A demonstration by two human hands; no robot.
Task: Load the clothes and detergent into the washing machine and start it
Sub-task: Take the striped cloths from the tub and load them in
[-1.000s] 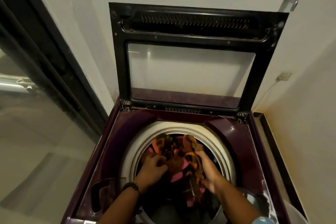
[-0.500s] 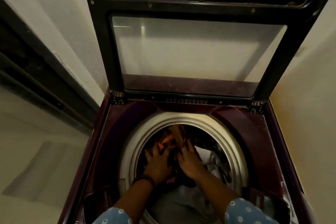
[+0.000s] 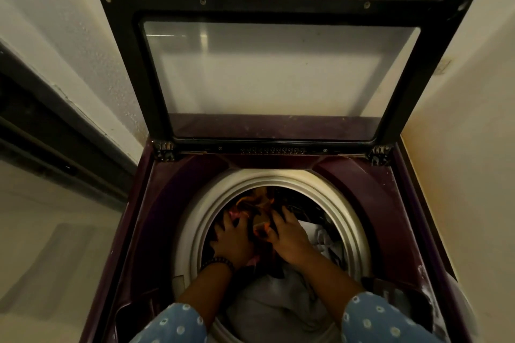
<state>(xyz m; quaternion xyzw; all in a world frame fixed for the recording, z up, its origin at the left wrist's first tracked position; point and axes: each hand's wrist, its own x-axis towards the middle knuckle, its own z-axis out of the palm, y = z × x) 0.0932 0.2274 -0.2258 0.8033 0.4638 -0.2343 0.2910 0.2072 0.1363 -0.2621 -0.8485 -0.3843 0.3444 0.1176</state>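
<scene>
We look down into a dark purple washing machine (image 3: 359, 186) with its lid (image 3: 131, 69) standing straight up at the back; the lid has a black frame and a big glass window (image 3: 278, 72); the round hole at the top has a pale ring (image 3: 281, 175) all around it. Both our arms reach down through that ring; our left hand (image 3: 232, 242) lies flat with its fingers spread, pressing on the orange and pink clothes (image 3: 250, 203) deep in the drum, and it grips nothing; our right hand (image 3: 289, 239) sits just beside it, fingers also mostly straight on the same pile, holding nothing that we can see. A black bead band (image 3: 220, 262) goes around our left wrist; blue sleeves with white dots (image 3: 376, 320) cover our arms near the bottom edge. A gray cloth (image 3: 273, 303) lies in the drum close to us, under our arms; some white cloth (image 3: 323, 237) shows to the right of our right hand. Pale walls (image 3: 459, 147) stand on both sides of the machine.
</scene>
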